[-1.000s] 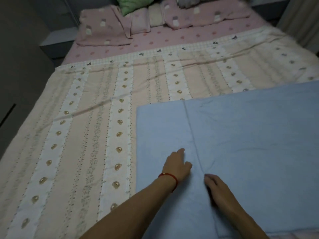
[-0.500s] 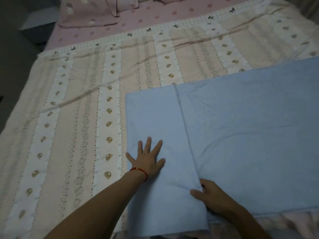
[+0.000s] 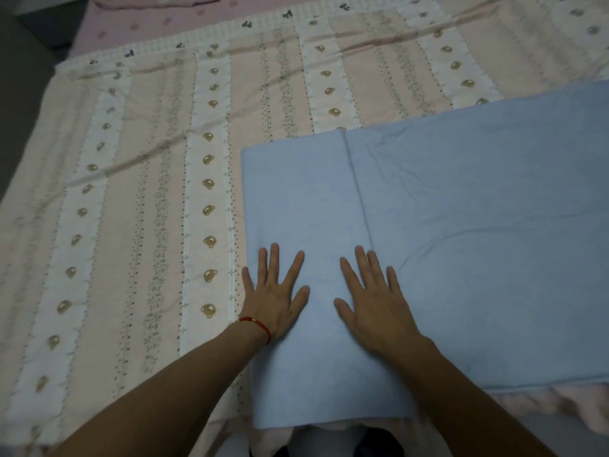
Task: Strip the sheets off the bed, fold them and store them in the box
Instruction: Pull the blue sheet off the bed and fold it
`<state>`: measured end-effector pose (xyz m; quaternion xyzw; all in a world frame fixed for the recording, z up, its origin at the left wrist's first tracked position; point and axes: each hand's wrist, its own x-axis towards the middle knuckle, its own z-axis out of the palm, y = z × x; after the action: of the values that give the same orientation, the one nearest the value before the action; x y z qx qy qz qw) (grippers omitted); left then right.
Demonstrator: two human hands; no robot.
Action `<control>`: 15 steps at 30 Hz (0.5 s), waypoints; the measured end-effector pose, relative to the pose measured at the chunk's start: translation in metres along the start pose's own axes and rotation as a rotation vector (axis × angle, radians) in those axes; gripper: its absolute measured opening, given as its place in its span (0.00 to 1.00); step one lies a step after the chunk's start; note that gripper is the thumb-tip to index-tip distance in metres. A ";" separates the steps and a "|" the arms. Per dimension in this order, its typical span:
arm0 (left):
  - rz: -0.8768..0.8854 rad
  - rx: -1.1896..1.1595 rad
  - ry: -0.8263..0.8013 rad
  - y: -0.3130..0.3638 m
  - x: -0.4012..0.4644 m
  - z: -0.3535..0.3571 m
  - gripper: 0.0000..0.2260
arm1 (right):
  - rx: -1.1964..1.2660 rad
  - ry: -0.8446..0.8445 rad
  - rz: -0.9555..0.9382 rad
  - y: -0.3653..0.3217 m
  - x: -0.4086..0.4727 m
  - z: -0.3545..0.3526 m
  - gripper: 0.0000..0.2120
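Observation:
A light blue sheet lies partly folded on the bed, its left end doubled over into a narrower flap with a straight edge running toward me. My left hand, with a red cord at the wrist, presses flat on the flap near its left edge, fingers spread. My right hand lies flat beside it, fingers straight, its fingertips reaching the flap's right edge. The box is not in view.
Under the blue sheet a striped pink and white quilt with small bear motifs covers the bed. A pink dotted sheet shows at the far end. The bed's near edge has a pink frill. Dark floor lies at far left.
My right hand let go of the fold's edge and now lies flat on the flap. My left hand stays flat on the flap. The camera tilted down, and the pillows left the view.

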<state>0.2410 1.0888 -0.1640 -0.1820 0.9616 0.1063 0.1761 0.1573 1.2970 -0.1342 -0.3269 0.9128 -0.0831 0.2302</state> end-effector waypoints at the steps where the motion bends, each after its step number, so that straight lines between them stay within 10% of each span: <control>1: -0.019 0.001 0.011 -0.001 0.006 -0.003 0.30 | -0.030 -0.030 0.010 0.000 0.008 0.005 0.42; 15: -0.158 -0.049 -0.046 -0.027 0.115 -0.014 0.31 | -0.137 0.389 -0.052 0.029 0.067 0.044 0.34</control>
<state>0.1470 1.0250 -0.1984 -0.2591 0.9370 0.1196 0.2014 0.1162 1.2772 -0.2063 -0.3431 0.9348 -0.0884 0.0249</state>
